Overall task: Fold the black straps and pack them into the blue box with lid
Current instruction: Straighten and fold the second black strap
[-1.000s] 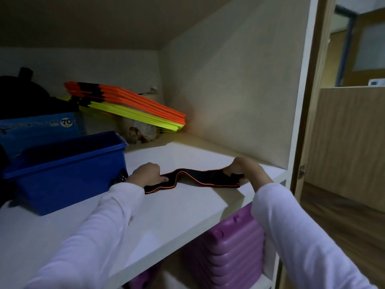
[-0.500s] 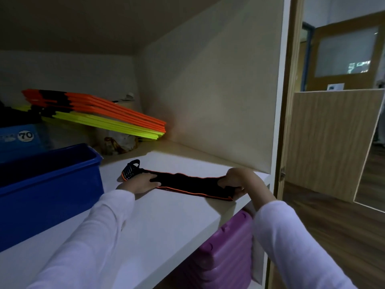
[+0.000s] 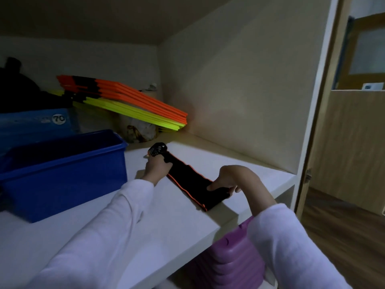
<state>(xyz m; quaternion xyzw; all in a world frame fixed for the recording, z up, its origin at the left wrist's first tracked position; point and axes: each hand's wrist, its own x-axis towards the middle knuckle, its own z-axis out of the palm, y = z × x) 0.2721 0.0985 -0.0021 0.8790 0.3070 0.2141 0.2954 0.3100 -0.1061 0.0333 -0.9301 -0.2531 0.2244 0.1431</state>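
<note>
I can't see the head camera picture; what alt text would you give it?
A person in white sleeves holds a black strap with orange edging flat on a white shelf, the left hand gripping its buckle end and the right hand pinching the other. An open blue box stands to the left; orange and yellow boards lean behind.

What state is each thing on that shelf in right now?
Black strap: lying stretched out on the shelf, held at both ends.
Blue box: open, no lid on.
Left hand: gripping the strap's far end.
Right hand: pinching the near end.
Orange and yellow boards: stacked, tilted.
</note>
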